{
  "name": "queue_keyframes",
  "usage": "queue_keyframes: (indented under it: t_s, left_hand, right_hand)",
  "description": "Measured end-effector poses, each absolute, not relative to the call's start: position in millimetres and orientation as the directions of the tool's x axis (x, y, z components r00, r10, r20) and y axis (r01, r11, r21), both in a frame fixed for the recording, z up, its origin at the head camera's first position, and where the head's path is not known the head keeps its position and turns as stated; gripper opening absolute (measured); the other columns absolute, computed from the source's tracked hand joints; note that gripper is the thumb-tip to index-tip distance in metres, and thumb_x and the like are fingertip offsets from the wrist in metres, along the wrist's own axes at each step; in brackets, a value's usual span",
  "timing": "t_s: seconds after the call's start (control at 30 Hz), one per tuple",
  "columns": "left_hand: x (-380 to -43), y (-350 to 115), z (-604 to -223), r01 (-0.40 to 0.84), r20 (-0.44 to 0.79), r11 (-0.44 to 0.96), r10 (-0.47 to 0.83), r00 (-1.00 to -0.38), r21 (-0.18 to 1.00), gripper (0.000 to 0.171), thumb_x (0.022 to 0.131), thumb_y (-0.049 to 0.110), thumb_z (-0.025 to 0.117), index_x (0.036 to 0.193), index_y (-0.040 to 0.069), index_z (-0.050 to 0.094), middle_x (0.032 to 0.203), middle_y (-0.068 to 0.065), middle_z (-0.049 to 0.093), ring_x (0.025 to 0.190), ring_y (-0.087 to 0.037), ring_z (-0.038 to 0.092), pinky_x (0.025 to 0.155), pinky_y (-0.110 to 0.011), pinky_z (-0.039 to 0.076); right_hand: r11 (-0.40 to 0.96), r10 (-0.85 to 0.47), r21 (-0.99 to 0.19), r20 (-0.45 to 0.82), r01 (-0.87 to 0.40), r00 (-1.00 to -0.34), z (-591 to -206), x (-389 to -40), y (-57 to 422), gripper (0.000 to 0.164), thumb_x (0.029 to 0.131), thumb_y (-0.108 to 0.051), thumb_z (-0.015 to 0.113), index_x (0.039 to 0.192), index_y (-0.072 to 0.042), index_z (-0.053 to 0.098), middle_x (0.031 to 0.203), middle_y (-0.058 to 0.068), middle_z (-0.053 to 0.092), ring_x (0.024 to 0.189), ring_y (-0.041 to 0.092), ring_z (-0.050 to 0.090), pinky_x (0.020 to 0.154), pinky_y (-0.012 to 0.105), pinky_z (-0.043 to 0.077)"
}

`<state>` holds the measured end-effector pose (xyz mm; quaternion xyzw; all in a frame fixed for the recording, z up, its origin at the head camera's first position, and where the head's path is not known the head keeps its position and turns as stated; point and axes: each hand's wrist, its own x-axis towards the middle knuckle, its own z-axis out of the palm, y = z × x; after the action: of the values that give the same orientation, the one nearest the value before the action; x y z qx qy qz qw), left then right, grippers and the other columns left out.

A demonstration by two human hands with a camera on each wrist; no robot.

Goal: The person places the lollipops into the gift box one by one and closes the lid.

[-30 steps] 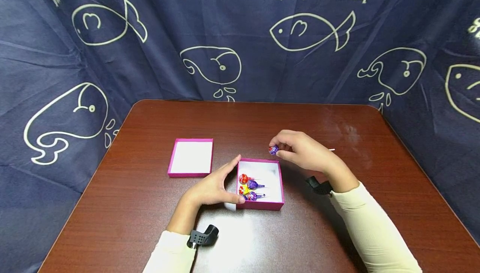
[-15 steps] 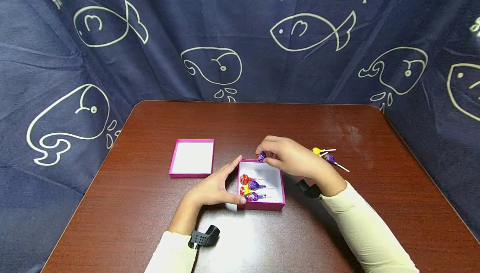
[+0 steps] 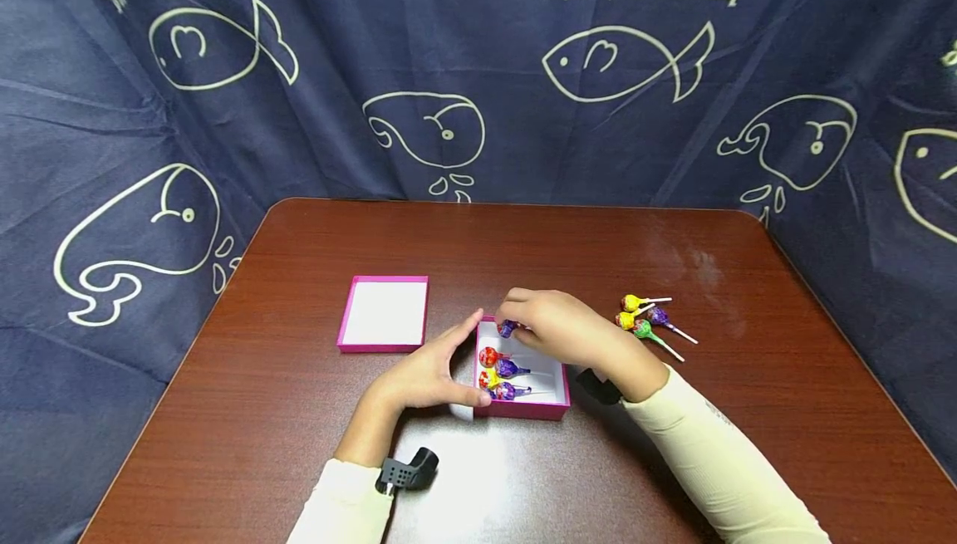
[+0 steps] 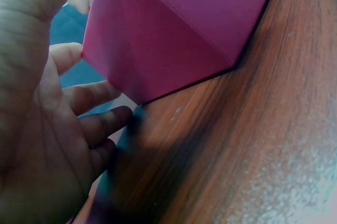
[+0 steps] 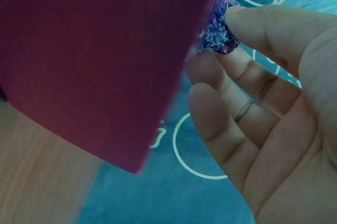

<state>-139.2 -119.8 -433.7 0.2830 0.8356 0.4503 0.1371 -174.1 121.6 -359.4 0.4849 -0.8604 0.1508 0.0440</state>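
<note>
A purple-wrapped lollipop [image 3: 506, 329] is pinched between the thumb and fingers of my right hand [image 3: 549, 324], over the back part of the open pink box [image 3: 523, 412]. In the right wrist view the shiny purple wrapper [image 5: 221, 26] shows beside the box wall. My left hand [image 3: 426, 376] holds the box at its left side, thumb at the front corner and forefinger at the back corner. Inside lie a red lollipop [image 3: 489, 357], a purple lollipop [image 3: 510, 369], a yellow lollipop [image 3: 488, 379] and another purple one near the front wall. My right hand hides the back right of the box.
The pink-rimmed lid [image 3: 385, 314], white inside, lies to the left of the box. Several lollipops, including a green lollipop [image 3: 645, 329], lie on the brown table [image 3: 478, 245] at the right. A dark blue printed cloth [image 3: 493, 54] hangs behind the table.
My right hand has moved left and nearer, carrying the purple lollipop from beyond the box to over its inside. The lollipops on the right have come into view. My left hand stays put.
</note>
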Motion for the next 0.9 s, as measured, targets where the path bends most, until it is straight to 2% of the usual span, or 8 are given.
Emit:
queue_keyframes:
  t_s: [0.43,0.9]
  left_hand:
    - [-138,-120,-433,0.347,0.019,0.44,0.596,-0.803,0.828,0.114,0.073,0.04,0.088,0.16,0.014,0.018,0.162,-0.006,0.023,0.147,-0.018,0.022,0.119,-0.042,0.019]
    - [-138,-120,-435,0.358,0.035,0.435,0.595,-0.803,0.827,0.113,0.073,0.038,0.088,0.16,0.012,0.02,0.162,-0.006,0.025,0.146,-0.02,0.024,0.118,-0.044,0.02]
  right_hand:
    - [0.528,-0.83,-0.005,0.207,-0.849,-0.518,-380,-164,111,0.018,0.08,-0.005,0.078,0.087,-0.014,0.065,0.079,-0.005,0.054,0.056,0.009,0.044,0.05,0.029,0.042]
    - [0.549,-0.825,0.041,0.19,-0.835,-0.533,-389,-163,112,0.018,0.077,-0.007,0.078,0.079,-0.017,0.063,0.073,-0.007,0.055,0.051,0.009,0.041,0.045,0.031,0.042]
